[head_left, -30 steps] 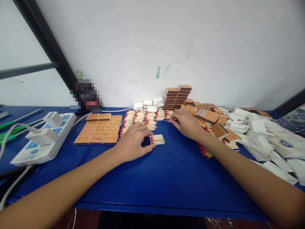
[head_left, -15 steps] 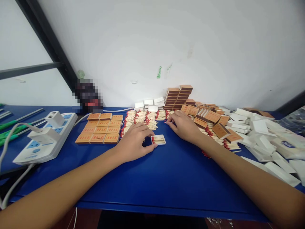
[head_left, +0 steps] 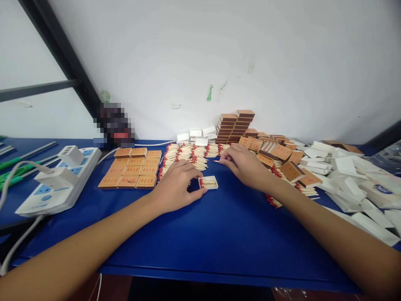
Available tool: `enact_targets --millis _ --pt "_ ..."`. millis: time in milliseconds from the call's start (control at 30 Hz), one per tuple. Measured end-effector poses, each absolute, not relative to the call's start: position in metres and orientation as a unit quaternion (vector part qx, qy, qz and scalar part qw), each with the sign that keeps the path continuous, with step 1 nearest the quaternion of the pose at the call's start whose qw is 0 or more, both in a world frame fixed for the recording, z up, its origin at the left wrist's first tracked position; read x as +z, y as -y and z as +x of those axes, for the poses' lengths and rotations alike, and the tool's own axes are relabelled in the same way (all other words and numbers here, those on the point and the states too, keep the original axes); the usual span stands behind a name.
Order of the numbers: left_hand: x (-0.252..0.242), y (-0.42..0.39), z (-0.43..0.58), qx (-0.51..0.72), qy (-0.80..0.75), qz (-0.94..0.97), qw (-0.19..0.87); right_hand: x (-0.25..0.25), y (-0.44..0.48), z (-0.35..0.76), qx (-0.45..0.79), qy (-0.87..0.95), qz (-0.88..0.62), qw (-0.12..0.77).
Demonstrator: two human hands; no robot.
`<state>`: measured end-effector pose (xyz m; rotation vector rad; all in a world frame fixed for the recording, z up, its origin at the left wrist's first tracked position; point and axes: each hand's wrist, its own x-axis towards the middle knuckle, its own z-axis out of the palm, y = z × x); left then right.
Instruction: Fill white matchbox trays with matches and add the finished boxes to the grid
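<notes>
My left hand [head_left: 177, 184] grips the left end of a small white matchbox tray [head_left: 213, 186] between thumb and fingers. Several red-headed matches [head_left: 206, 182] lie inside that tray, which rests on the blue table. To its upper right, my right hand [head_left: 239, 164] pinches a match [head_left: 216, 161], its red head pointing left. Just beyond both hands, loose matches [head_left: 175, 154] lie in rows of heaps. More matches [head_left: 275, 200] spread beneath my right forearm, partly hidden by it.
Filled-looking orange matchboxes [head_left: 133, 170] lie in a block at left, beside a white power strip [head_left: 72, 179]. A stack of matchboxes [head_left: 234, 127] stands against the wall. Loose matchboxes [head_left: 283, 152] and many white trays [head_left: 344, 167] are heaped at right. Green-handled tools [head_left: 19, 171] lie far left.
My right hand has shifted slightly away from the match heaps, and the match in its fingertips now shows clearly. My left hand stays on the tray.
</notes>
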<state>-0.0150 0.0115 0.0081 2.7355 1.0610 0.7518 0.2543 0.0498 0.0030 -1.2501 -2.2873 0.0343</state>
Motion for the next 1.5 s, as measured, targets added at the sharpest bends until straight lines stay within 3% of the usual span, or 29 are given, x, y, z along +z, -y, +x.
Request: enact_targets --millis 267,500,667,800,1500 --pt "0.008 -0.012 -0.015 0.244 -0.352 0.902 0.062 0.011 -0.003 0.222 0.092 0.883 -0.389 0.244" --pt "0.007 -0.013 -0.016 0.244 -0.352 0.902 0.062 0.006 -0.008 0.224 0.077 0.88 -0.397 0.25" --pt "0.007 -0.013 -0.016 0.241 -0.352 0.902 0.056 0.001 -0.048 0.255 -0.007 0.817 -0.504 0.282" --pt "0.007 -0.012 -0.017 0.243 -0.349 0.903 0.056 -0.007 -0.074 0.273 -0.032 0.794 -0.55 0.256" --pt "0.007 -0.013 -0.015 0.245 -0.344 0.905 0.06 -0.012 -0.081 0.276 -0.047 0.822 -0.524 0.218"
